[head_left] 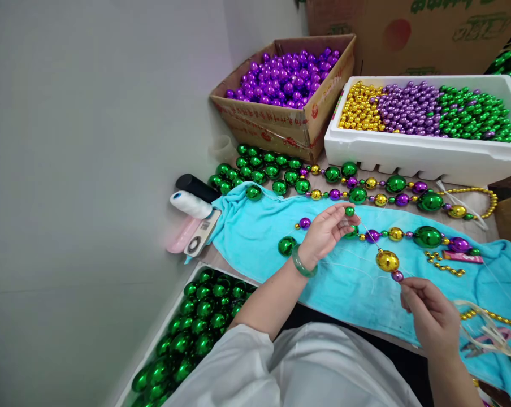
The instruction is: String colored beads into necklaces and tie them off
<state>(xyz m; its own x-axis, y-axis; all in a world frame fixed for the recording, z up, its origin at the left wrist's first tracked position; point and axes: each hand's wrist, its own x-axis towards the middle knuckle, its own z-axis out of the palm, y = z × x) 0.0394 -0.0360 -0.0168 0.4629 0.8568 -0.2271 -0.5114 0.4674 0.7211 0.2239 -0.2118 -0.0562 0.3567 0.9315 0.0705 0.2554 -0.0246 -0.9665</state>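
My left hand [325, 232], with a green bangle on its wrist, pinches a small green bead [349, 211] at the upper end of a thin thread. A gold bead [386, 260] and a small purple bead [397, 276] hang lower on that thread. My right hand [431, 316] holds the thread's lower end just below the purple bead. Both hands are over a turquoise towel [255, 237]. A strung strand of green, gold and purple beads [427, 237] lies on the towel behind the thread.
A cardboard box of purple beads [281, 121] and a white foam box [408, 152] of gold, purple and green beads stand at the back. Loose green beads [255, 169], thread spools [190, 203] and a tray of green beads [196, 322] lie left.
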